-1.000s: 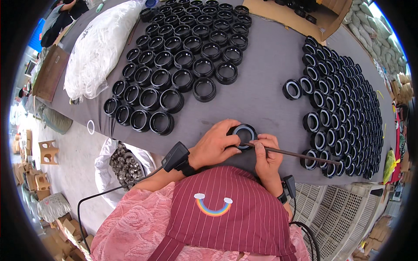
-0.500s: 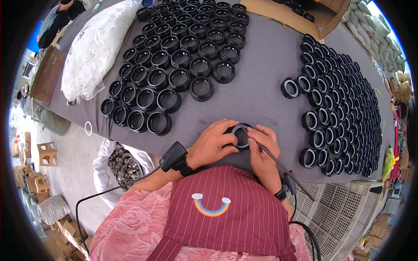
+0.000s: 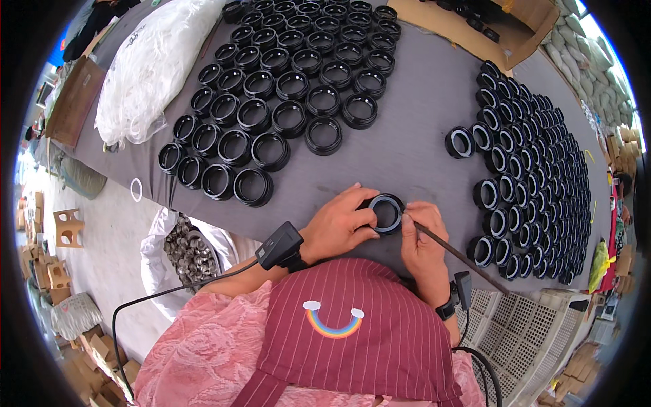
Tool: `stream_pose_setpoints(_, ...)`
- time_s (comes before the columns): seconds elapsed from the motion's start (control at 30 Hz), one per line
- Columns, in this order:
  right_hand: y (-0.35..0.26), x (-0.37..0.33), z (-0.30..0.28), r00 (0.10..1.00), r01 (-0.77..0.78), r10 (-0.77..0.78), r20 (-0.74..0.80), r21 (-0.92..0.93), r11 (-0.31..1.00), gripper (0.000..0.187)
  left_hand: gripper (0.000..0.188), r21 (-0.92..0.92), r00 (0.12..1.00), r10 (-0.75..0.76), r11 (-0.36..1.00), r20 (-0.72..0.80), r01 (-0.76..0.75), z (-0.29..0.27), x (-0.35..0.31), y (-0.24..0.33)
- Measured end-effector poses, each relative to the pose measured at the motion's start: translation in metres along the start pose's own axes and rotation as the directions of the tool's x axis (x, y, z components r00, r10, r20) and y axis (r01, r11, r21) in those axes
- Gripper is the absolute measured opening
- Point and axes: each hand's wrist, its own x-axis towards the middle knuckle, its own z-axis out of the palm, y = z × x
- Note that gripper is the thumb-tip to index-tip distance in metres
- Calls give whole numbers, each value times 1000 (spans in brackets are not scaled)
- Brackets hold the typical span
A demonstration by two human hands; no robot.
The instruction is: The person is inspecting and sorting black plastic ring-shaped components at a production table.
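My left hand [image 3: 342, 225] is closed round the side of a black ring-shaped cap [image 3: 388, 198], fingers and thumb gripping its left edge just above the grey cloth. A pale ring lies inside this cap's rim. At the cap's right side, my right hand [image 3: 425, 234] pinches a thin dark rod [image 3: 464, 258], which slants down to the right past my wrist. Its tip, by the cap's rim, is mostly hidden by my fingers. To the left stand rows of black rings [image 3: 271, 150] with no pale lining showing. On the right sit many black rings with pale linings [image 3: 485, 195].
A white plastic bag [image 3: 159, 68] lies at the far left of the grey-covered table [image 3: 407, 129]. An open cardboard box [image 3: 434, 24] stands at the back. Below the left edge is a white sack [image 3: 154, 261] of metal pieces; plastic crates [image 3: 522, 325] stand lower right.
My right hand has drawn back slightly to the right with the rod, away from the cap's opening. The pale ring inside the cap shows more fully. My left hand keeps its grip.
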Motion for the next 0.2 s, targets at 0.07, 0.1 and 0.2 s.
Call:
stream_pose_setpoints(0.07,-4,-1,-3,999,-6,5,54,6,1000,5,22,-2,1000,-3,1000,-6,3,1,-1,-1)
stream_pose_setpoints(0.1,-5,-3,-4,998,-6,6,56,4,1000,5,22,-1,1000,-3,1000,-8,3,1,-2,-2)
stream_pose_setpoints(0.2,-7,-6,-5,991,-63,53,126,81,995,6,21,13,1000,0,1000,-2,0,3,-1,-4)
